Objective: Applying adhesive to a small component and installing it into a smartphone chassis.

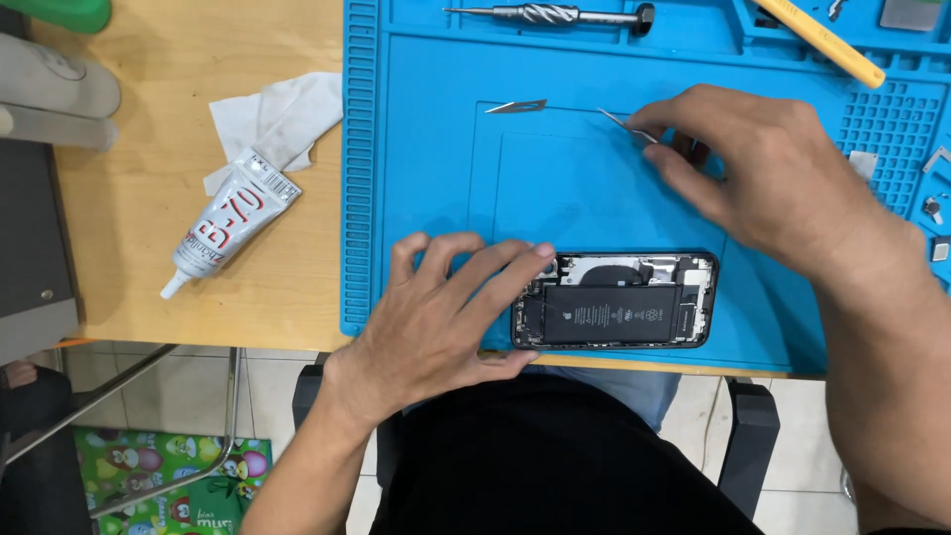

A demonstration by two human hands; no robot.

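On the blue mat (426,178), hands steady the opened phone (614,300) and pinch tweezers (626,124).

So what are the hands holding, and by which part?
The right hand pinches metal tweezers by their rear end; the left hand steadies the opened phone at its end.

Left hand (436,317): flat on the blue work mat (416,129), fingertips touching the left end of the opened phone (614,300).
Opened phone: back shell up, black battery exposed, at the mat's 6 o'clock edge.
Right hand (763,168): at 2 o'clock from the phone, pinching metal tweezers (624,124); grip partly hidden, apparently closed.
Loose blade (517,106): 9 o'clock of the tweezers.
Glue tube (233,223): on the wooden table, 9 o'clock of the mat.
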